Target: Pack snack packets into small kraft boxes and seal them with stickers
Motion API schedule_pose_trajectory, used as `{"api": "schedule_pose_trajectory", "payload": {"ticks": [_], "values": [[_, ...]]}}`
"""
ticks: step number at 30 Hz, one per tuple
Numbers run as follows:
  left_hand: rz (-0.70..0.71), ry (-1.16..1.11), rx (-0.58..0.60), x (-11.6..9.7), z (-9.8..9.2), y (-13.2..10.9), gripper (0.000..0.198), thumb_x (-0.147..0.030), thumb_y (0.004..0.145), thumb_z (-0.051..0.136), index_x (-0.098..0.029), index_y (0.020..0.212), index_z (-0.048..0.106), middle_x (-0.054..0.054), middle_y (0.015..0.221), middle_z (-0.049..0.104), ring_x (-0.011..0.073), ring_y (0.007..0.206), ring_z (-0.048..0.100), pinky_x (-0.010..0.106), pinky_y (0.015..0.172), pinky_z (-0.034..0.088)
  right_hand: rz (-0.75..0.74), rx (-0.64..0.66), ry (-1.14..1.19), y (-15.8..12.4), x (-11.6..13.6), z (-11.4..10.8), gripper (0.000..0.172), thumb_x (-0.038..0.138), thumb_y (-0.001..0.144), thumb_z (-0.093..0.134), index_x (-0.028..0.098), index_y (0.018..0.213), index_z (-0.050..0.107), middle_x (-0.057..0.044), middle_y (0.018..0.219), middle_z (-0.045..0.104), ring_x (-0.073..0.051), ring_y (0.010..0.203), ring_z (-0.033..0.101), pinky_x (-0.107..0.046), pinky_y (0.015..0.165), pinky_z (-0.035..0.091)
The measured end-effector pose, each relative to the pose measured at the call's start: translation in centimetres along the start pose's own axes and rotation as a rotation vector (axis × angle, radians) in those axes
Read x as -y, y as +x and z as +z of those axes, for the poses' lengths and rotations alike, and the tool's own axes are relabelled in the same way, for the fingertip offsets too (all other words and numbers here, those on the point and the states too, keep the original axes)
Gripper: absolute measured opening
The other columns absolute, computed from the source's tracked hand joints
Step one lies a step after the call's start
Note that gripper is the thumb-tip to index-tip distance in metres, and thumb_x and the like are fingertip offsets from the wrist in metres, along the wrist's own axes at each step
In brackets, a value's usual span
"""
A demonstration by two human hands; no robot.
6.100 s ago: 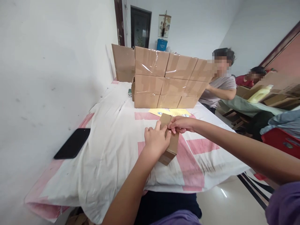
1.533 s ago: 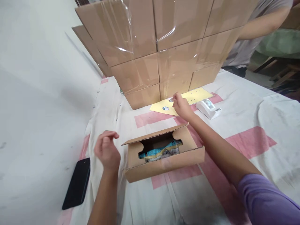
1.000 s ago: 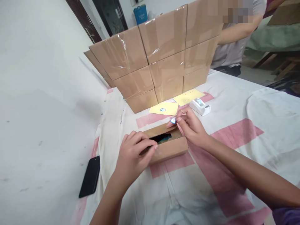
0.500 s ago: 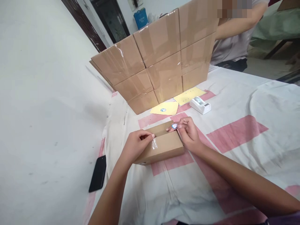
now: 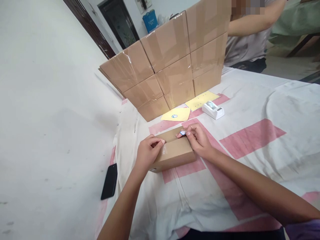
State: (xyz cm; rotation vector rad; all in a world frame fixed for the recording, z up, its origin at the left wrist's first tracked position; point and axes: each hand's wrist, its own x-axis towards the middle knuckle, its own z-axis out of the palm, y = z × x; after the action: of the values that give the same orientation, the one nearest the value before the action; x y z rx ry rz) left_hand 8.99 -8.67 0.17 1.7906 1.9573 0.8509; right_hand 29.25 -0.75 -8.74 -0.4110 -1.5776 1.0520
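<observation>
Head view shows the left hand point(image 5: 147, 150) with thumb and forefinger close together, touching the lid edge of a cardboard carton point(image 5: 176, 153) that sits between both hands' fingers; whether they pinch it, I cannot tell. Clamped in the right hand's point(image 5: 199, 140) thumb and forefinger is a small white piece point(image 5: 183, 132) edged in blue. Beyond the right fingers are two yellow sheets point(image 5: 201, 100) and a white tape dispenser point(image 5: 213, 110).

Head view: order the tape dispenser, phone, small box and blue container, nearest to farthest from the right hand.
1. Small box, right at the right hand
2. Tape dispenser, ahead, slightly right
3. Phone, over at left
4. Blue container, far background
</observation>
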Motion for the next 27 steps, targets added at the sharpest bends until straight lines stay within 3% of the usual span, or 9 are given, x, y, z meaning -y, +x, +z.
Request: {"api": "schedule_pose_trajectory", "payload": {"ticks": [9,12,16,22,25,27], "values": [[-0.028,0.081,-0.053,0.0,1.3,-0.8,0.018,-0.036,0.088,0.059,-0.026,0.080,0.071,-0.002,0.085,0.068,0.0153,0.078,0.061,0.029,0.072,0.041,-0.008,0.059,-0.034,0.0,0.3,-0.4,0.012,0.038,0.105,0.045,0.027,0.100,0.044,-0.006,0.098,0.074,-0.025,0.104,0.072,-0.040,0.087,0.053],[-0.081,0.101,-0.043,0.1,1.2,-0.5,0.013,-0.038,0.086,0.062,-0.026,0.090,0.063,-0.004,0.080,0.066,0.0158,0.075,0.060,0.029,0.068,0.039,-0.010,0.063,-0.059,0.1,0.3,-0.5,0.012,0.037,0.105,0.043,0.026,0.100,0.044,-0.007,0.098,0.074,-0.025,0.102,0.073,-0.040,0.085,0.053],[-0.132,0.103,0.021,0.1,0.3,0.5,0.025,-0.041,0.080,0.068,-0.027,0.094,0.052,-0.007,0.069,0.061,0.0156,0.069,0.058,0.027,0.063,0.036,-0.001,0.064,-0.074,0.1,0.4,-0.6,0.014,0.038,0.105,0.045,0.026,0.098,0.043,-0.008,0.098,0.075,-0.026,0.100,0.073,-0.040,0.084,0.053],[-0.160,0.094,0.157,-0.2,-1.0,2.0,0.031,-0.047,0.074,0.071,-0.027,0.091,0.054,-0.008,0.064,0.058,0.0145,0.060,0.055,0.026,0.057,0.034,-0.024,0.077,-0.109,0.2,0.3,-0.6,0.016,0.040,0.105,0.042,0.026,0.098,0.043,-0.008,0.095,0.075,-0.026,0.103,0.073,-0.039,0.083,0.054],[-0.166,0.106,0.181,-0.4,-1.2,2.2,0.032,-0.048,0.073,0.071,-0.027,0.091,0.055,-0.009,0.062,0.056,0.0145,0.058,0.054,0.025,0.057,0.034,-0.033,0.058,-0.109,0.4,0.6,-0.5,0.020,0.043,0.106,0.041,0.026,0.098,0.044,-0.007,0.093,0.074,-0.025,0.101,0.073,-0.040,0.085,0.054],[-0.170,0.116,0.178,-0.5,-1.2,2.1,0.031,-0.049,0.074,0.070,-0.027,0.091,0.056,-0.009,0.062,0.056,0.0146,0.059,0.054,0.025,0.057,0.034,-0.055,0.031,-0.050,0.7,1.1,-0.9,0.021,0.044,0.106,0.041,0.026,0.097,0.045,-0.008,0.102,0.073,-0.023,0.096,0.073,-0.042,0.089,0.053]]}}
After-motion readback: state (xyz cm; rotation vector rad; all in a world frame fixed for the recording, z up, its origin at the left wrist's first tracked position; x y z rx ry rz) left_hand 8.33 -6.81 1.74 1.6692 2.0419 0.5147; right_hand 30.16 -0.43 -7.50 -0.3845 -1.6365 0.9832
